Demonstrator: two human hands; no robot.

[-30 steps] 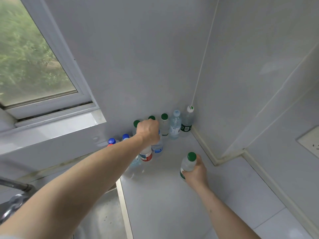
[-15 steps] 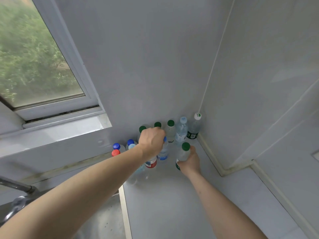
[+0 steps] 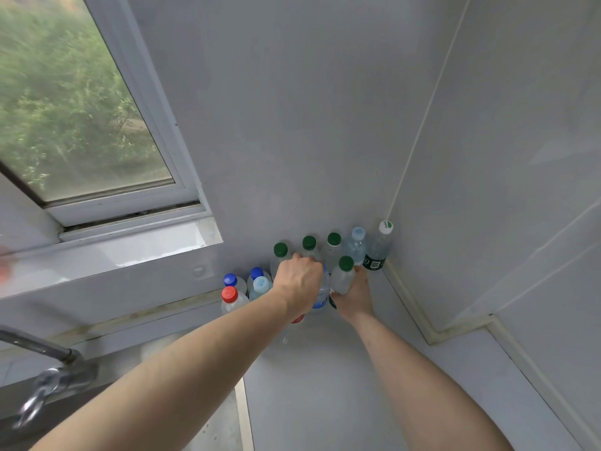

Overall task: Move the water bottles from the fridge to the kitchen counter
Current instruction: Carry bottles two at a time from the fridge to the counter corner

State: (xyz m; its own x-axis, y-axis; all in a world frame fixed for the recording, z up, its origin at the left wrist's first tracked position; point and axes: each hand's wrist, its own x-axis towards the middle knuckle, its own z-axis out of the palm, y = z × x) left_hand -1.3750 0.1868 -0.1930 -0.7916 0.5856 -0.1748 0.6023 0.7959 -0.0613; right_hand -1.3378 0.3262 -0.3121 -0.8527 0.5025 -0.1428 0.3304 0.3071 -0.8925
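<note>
While the kitchen counter (image 3: 325, 385) is cut off below, about eleven water bottles are counted in its corner, one blue-labelled bottle (image 3: 321, 292) gripped from above and largely hidden by the left hand (image 3: 297, 281), one green-capped bottle (image 3: 343, 276) gripped by the right hand (image 3: 354, 296).

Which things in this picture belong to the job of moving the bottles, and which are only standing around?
Belong to the job:
- clear green-capped plastic bottle, held by the right hand
- blue-labelled clear bottle, gripped by the left hand
- white kitchen counter

Just there:
- metal tap
- white-framed window
</note>
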